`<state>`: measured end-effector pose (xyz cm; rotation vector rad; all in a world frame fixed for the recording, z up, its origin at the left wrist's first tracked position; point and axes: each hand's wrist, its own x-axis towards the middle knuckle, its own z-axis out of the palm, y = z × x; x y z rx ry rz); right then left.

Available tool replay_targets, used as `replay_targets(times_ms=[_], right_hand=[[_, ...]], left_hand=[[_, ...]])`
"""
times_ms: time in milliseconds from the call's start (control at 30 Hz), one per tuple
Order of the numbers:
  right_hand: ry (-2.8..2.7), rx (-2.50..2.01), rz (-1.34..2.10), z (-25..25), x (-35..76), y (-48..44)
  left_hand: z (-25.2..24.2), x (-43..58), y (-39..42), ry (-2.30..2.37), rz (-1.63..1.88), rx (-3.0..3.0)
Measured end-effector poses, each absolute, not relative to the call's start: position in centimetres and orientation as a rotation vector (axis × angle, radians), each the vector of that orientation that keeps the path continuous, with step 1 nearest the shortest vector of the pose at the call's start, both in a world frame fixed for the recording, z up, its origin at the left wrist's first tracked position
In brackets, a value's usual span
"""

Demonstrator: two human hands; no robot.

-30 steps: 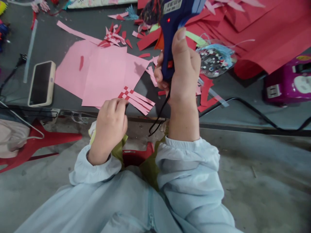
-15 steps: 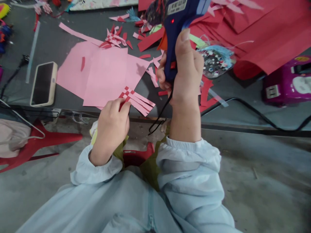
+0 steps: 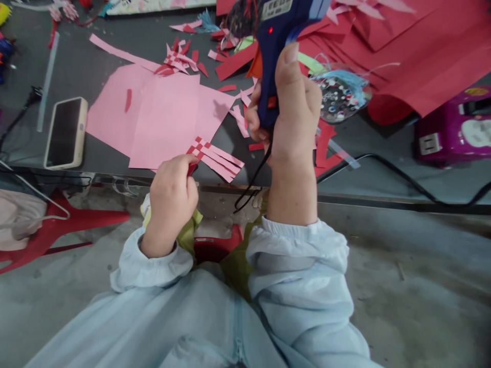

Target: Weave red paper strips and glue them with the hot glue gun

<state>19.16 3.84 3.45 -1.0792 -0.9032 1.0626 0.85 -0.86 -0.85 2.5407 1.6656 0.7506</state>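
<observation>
My right hand is wrapped round a dark blue hot glue gun with an orange trigger and a small red light. The gun is held above the table, and its front end lies outside the picture. A black cord hangs from its handle. At the table's front edge, my left hand pinches the left end of a woven red and pink paper piece. Loose pink strips fan out from it to the right. Pink paper sheets lie just behind it.
A phone lies at the left. Behind are paper scraps and a bag of small beads. Red sheets cover the right rear, beside a purple device. A black cable crosses the right front. Red stools stand below.
My left hand has shifted slightly left and its thumb has drawn back toward me, showing more red at the woven paper's end. My right hand with the glue gun has hardly moved.
</observation>
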Motion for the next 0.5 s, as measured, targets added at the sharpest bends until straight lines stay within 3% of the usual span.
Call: replay_targets(times_ms=[500], right_hand=[[-1.022,-1.052,1.153,2.2,19.4,4.2]], left_hand=[[-0.9,1.1,-0.9,1.450,0.894,2.602]])
